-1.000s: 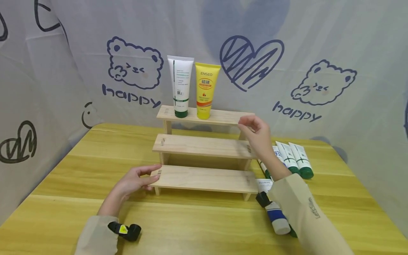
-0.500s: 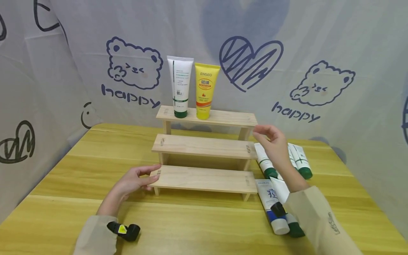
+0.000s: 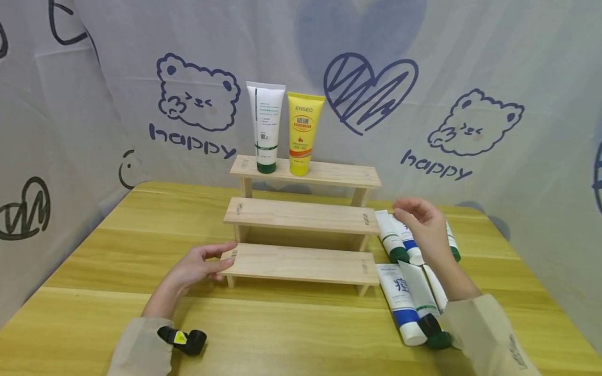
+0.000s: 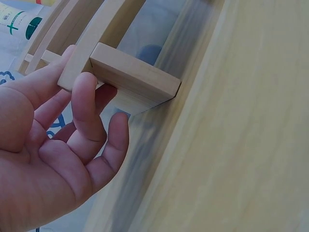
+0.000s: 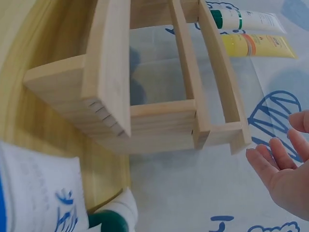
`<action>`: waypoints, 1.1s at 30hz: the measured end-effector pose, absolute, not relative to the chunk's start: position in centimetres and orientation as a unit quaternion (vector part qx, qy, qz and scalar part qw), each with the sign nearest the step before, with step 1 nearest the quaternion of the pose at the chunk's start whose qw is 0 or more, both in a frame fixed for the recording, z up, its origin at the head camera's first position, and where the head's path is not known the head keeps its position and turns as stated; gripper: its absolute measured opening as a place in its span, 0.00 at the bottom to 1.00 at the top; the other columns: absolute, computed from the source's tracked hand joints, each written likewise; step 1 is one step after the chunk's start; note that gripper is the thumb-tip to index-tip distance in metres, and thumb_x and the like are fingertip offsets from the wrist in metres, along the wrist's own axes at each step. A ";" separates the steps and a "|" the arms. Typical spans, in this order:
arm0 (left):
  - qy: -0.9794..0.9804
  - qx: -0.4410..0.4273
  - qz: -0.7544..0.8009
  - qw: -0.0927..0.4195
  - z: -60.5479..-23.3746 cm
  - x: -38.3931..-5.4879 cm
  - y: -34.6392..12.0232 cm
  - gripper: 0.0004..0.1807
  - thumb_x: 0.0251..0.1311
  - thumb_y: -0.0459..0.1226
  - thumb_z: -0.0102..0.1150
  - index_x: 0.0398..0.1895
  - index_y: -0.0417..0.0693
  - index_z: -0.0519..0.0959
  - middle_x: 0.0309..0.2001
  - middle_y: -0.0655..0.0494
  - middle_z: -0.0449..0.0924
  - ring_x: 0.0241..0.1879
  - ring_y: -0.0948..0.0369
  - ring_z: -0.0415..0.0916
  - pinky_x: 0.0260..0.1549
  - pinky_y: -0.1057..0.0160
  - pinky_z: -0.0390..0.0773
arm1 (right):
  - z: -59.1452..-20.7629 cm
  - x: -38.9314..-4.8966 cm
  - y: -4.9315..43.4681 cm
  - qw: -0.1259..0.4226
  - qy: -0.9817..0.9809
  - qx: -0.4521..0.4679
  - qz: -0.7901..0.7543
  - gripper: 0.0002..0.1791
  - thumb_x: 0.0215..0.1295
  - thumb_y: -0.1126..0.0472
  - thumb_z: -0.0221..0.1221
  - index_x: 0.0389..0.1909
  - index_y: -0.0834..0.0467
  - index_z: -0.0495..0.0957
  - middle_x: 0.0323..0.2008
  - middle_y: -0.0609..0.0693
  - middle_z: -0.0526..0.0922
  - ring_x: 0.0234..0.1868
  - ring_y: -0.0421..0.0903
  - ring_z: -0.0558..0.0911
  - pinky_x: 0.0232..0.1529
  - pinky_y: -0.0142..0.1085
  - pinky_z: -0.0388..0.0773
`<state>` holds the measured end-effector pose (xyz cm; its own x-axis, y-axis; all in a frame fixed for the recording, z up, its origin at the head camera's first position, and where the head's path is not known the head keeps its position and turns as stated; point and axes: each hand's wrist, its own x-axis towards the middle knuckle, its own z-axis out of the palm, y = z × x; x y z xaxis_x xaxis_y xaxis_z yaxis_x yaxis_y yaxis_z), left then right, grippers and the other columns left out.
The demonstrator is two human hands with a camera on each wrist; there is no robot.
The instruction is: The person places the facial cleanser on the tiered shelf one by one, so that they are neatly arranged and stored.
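A three-step wooden display shelf [image 3: 301, 263] stands on the table. My left hand [image 3: 199, 266] pinches the left end of its lowest step; in the left wrist view the thumb and fingers [image 4: 84, 104] of that hand lie at the board's end. On the top step, a white tube with a green cap [image 3: 268, 122] and a yellow tube [image 3: 304, 133] stand upright side by side. My right hand [image 3: 427, 230] hovers right of the shelf above lying tubes, fingers loosely bent and holding nothing, as the right wrist view also shows.
Right of the shelf, several tubes lie flat: a white one with a blue band [image 3: 401, 303] in front, a green-capped one [image 3: 391, 240] behind. My right forearm hides part of them. A printed cloth [image 3: 291, 42] hangs behind the table [image 3: 117, 245].
My right hand has moved right and down, from the top step's right end to above the lying tubes. My left hand and both standing tubes have stayed put.
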<state>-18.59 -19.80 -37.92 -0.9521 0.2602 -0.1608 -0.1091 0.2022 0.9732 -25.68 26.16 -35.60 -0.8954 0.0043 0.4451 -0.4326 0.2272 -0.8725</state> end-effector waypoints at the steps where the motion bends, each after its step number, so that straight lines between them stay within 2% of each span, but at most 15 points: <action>1: 0.761 0.048 0.630 0.147 -37.9 -18.6 -19.8 0.28 0.57 0.37 0.57 0.61 0.38 0.64 0.59 0.35 0.56 0.28 0.61 0.72 0.28 0.66 0.77 | -36.8 -26.4 27.1 0.184 -0.762 0.142 0.604 0.15 0.58 0.60 0.59 0.45 0.61 0.75 0.45 0.56 0.75 0.46 0.48 0.75 0.43 0.30 0.74; 3: 0.761 0.047 0.631 0.147 -37.9 -18.6 -19.7 0.28 0.57 0.36 0.57 0.61 0.38 0.64 0.59 0.34 0.55 0.27 0.61 0.72 0.28 0.67 0.77 | -38.2 -27.0 28.7 0.183 -0.758 0.143 0.610 0.14 0.58 0.62 0.59 0.45 0.60 0.76 0.45 0.56 0.76 0.46 0.48 0.75 0.43 0.30 0.74; 9: 0.763 0.050 0.628 0.147 -37.9 -18.6 -19.8 0.29 0.56 0.37 0.58 0.61 0.37 0.64 0.58 0.35 0.57 0.29 0.61 0.72 0.29 0.66 0.77 | -41.7 -27.4 31.8 0.214 -0.799 0.108 0.551 0.15 0.58 0.55 0.59 0.45 0.56 0.76 0.44 0.53 0.76 0.45 0.47 0.75 0.42 0.29 0.74; 13: 0.764 0.054 0.626 0.147 -38.0 -18.6 -19.8 0.30 0.56 0.38 0.58 0.61 0.37 0.64 0.58 0.36 0.59 0.31 0.60 0.72 0.30 0.66 0.77 | -41.4 -25.3 31.9 0.210 -0.816 0.094 0.530 0.14 0.59 0.53 0.58 0.43 0.56 0.76 0.42 0.51 0.76 0.43 0.45 0.75 0.41 0.27 0.74; 17: 0.763 0.057 0.627 0.146 -38.1 -18.7 -19.8 0.30 0.56 0.38 0.58 0.61 0.36 0.64 0.56 0.38 0.60 0.32 0.60 0.72 0.30 0.66 0.77 | -39.0 -22.2 30.7 0.168 -0.818 0.094 0.542 0.13 0.61 0.59 0.56 0.43 0.62 0.75 0.42 0.54 0.77 0.42 0.43 0.75 0.41 0.24 0.73; 20: 0.763 0.060 0.626 0.147 -38.1 -18.7 -19.8 0.30 0.56 0.38 0.58 0.61 0.37 0.64 0.56 0.37 0.60 0.34 0.60 0.71 0.30 0.66 0.77 | -39.1 -21.3 30.5 0.150 -0.824 0.077 0.540 0.14 0.61 0.56 0.56 0.43 0.61 0.75 0.42 0.54 0.77 0.40 0.41 0.76 0.39 0.24 0.73; 24: 0.765 0.060 0.624 0.147 -38.0 -18.6 -19.8 0.30 0.56 0.39 0.58 0.61 0.38 0.64 0.58 0.37 0.59 0.35 0.60 0.71 0.30 0.65 0.77 | -41.8 -21.8 31.5 0.161 -0.852 0.051 0.496 0.17 0.57 0.47 0.58 0.40 0.54 0.75 0.40 0.50 0.77 0.39 0.41 0.76 0.37 0.23 0.73; 30: 0.764 0.058 0.626 0.149 -37.9 -18.5 -19.8 0.30 0.56 0.39 0.58 0.61 0.38 0.63 0.58 0.37 0.59 0.32 0.61 0.72 0.30 0.66 0.76 | -40.9 -19.7 31.1 0.146 -0.868 0.068 0.470 0.15 0.59 0.56 0.58 0.41 0.64 0.75 0.40 0.56 0.77 0.40 0.39 0.75 0.37 0.21 0.72; 33: 0.763 0.060 0.627 0.149 -38.0 -18.5 -19.8 0.31 0.56 0.40 0.58 0.61 0.37 0.63 0.58 0.37 0.59 0.31 0.61 0.72 0.30 0.66 0.76 | -40.5 -18.7 31.1 0.150 -0.871 0.078 0.461 0.15 0.59 0.59 0.58 0.40 0.67 0.74 0.39 0.57 0.78 0.39 0.34 0.75 0.37 0.20 0.71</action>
<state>-18.53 -19.83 -37.99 -0.9484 0.2781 -0.1523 -0.0954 0.2076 0.9735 -18.66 31.14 -40.49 -0.9428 0.0036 0.3334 -0.2738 0.5623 -0.7803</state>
